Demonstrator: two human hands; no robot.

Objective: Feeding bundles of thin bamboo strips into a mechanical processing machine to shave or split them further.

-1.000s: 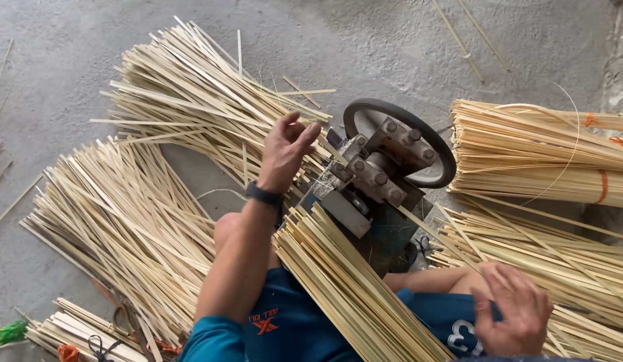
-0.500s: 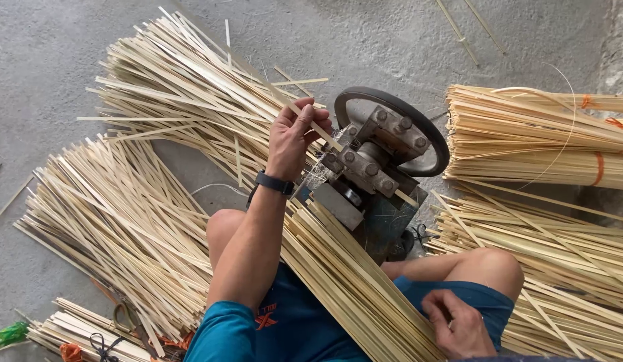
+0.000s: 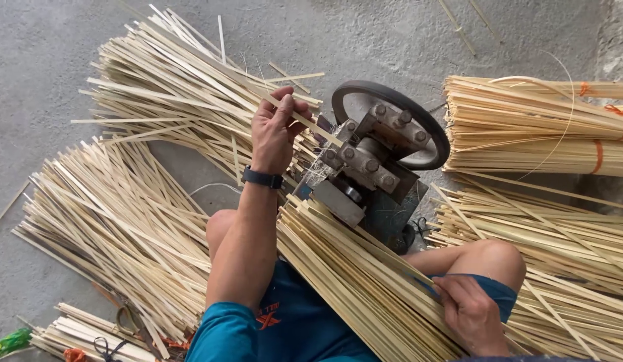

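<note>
The left hand [image 3: 274, 131] has its grip pinched on a thin bamboo strip [image 3: 304, 121] at the far side of the small splitting machine [image 3: 375, 164] — the strip lies across a loose heap of strips [image 3: 177, 80] on the concrete floor [image 3: 50, 60]. The right hand [image 3: 469, 315] rests on a long bundle of strips [image 3: 351, 281] on the lap, fingers curled over its top strips.
</note>
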